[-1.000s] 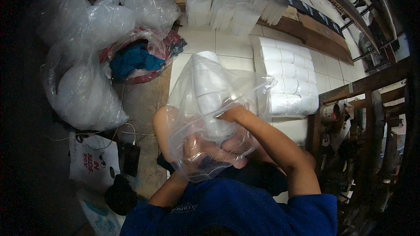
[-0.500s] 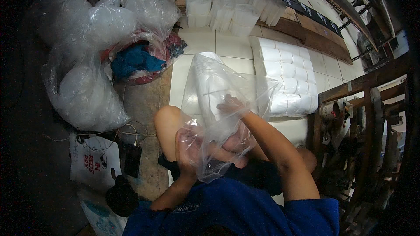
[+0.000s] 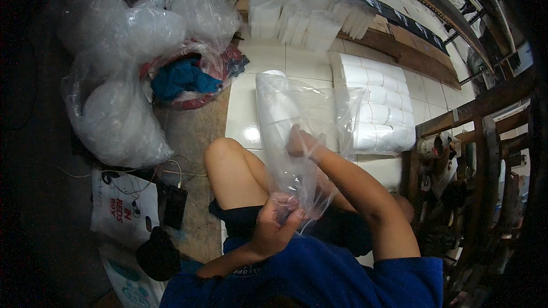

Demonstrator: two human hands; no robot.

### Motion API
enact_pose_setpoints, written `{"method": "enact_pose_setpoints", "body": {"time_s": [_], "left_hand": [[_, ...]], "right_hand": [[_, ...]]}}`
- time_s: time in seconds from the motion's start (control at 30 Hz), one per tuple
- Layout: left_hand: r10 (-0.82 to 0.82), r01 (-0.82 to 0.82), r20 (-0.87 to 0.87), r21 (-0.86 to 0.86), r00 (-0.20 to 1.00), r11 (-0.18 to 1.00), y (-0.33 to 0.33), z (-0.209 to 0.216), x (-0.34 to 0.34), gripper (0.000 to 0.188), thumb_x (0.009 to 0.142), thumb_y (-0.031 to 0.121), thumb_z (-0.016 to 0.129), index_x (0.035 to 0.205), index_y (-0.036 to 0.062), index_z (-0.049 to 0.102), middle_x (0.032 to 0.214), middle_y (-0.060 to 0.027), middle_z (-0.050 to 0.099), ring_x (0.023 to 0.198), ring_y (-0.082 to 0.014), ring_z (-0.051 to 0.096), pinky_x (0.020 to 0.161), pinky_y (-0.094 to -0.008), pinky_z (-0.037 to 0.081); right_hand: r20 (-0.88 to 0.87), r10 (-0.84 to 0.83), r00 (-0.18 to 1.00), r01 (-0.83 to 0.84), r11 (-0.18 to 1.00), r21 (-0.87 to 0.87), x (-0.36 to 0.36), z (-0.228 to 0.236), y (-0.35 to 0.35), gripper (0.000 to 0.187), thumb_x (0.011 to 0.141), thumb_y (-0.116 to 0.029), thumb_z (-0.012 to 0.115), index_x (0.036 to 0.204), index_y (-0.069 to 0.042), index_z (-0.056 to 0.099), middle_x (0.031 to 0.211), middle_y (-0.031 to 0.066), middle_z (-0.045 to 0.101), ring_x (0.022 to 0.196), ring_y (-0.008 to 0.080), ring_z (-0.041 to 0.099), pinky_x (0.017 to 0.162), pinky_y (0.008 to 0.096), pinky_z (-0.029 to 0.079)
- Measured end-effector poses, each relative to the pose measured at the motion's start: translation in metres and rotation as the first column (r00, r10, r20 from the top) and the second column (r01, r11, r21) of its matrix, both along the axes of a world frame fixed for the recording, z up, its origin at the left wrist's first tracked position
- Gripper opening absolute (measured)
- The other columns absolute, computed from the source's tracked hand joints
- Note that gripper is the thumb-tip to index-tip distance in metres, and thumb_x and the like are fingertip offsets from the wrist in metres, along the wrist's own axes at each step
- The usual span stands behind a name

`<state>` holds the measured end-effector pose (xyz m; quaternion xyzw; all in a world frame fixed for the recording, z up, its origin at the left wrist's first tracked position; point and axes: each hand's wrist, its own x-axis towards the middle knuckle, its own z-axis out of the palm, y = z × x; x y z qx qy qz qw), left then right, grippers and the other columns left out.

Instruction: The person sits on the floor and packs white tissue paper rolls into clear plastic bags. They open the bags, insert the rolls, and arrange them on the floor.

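A long white bundle point(image 3: 274, 100) lies on the tiled floor in front of me, partly inside a large clear plastic bag point(image 3: 308, 185). My left hand point(image 3: 277, 222) grips the gathered near end of the bag, close to my lap, with its fingers closed. Against the bundle's near right side rests my right hand point(image 3: 302, 141), its fingers curled in. Clear film lies around that hand and wrist; whether the fingers pinch film or the bundle cannot be told. The bag's loose part spreads to the right.
Rows of white packs point(image 3: 374, 100) lie on the floor at the right. Clear plastic cups or sleeves point(image 3: 291, 20) stand in stacks beyond. Big bags of clear plastic point(image 3: 123, 108) fill the left, beside blue cloth point(image 3: 185, 78). A wooden rack point(image 3: 479, 154) stands at far right.
My left hand has moved right and toward me, drawing the bag's near end together. My right hand's fingers, spread before, are now curled. The film has slid off the bundle's left side.
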<state>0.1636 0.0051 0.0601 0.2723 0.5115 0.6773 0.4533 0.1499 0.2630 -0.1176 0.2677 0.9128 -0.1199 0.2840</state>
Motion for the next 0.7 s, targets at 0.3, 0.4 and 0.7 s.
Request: {"method": "enact_pose_setpoints", "body": {"time_s": [0.3, 0.4, 0.7], "left_hand": [[-0.108, 0.111, 0.246, 0.003, 0.963, 0.994, 0.018, 0.013, 0.007, 0.025, 0.092, 0.004, 0.056, 0.112, -0.0004, 0.041, 0.091, -0.0102, 0.059, 0.081, -0.0133, 0.062, 0.072, -0.0272, 0.051], [-0.053, 0.061, 0.272, -0.022, 0.961, 0.998, 0.020, 0.022, 0.011, 0.028, 0.092, 0.004, 0.057, 0.114, 0.0002, 0.039, 0.093, -0.0106, 0.059, 0.079, -0.0125, 0.061, 0.071, -0.0261, 0.051], [-0.117, 0.123, 0.342, 0.003, 0.933, 0.992, 0.017, 0.024, -0.004, 0.029, 0.091, 0.004, 0.058, 0.114, 0.0018, 0.040, 0.096, -0.0090, 0.057, 0.081, -0.0123, 0.059, 0.071, -0.0270, 0.050]], "right_hand": [[-0.054, 0.016, 0.998, -0.019, 0.999, -0.049, -0.001, 0.002, 0.015, 0.040, 0.082, -0.030, 0.057, 0.104, 0.002, 0.066, 0.112, 0.0218, 0.063, 0.104, 0.0331, 0.062, 0.089, 0.0393, 0.049], [-0.053, 0.031, 0.998, -0.035, 0.996, -0.084, -0.002, -0.001, 0.024, 0.039, 0.082, -0.029, 0.057, 0.104, 0.001, 0.066, 0.111, 0.0211, 0.063, 0.103, 0.0326, 0.062, 0.088, 0.0392, 0.049], [0.010, 0.148, 0.989, -0.147, 0.989, -0.033, -0.009, 0.025, 0.022, 0.036, 0.081, -0.026, 0.057, 0.104, 0.000, 0.067, 0.111, 0.0191, 0.064, 0.102, 0.0310, 0.063, 0.088, 0.0388, 0.050]]}}
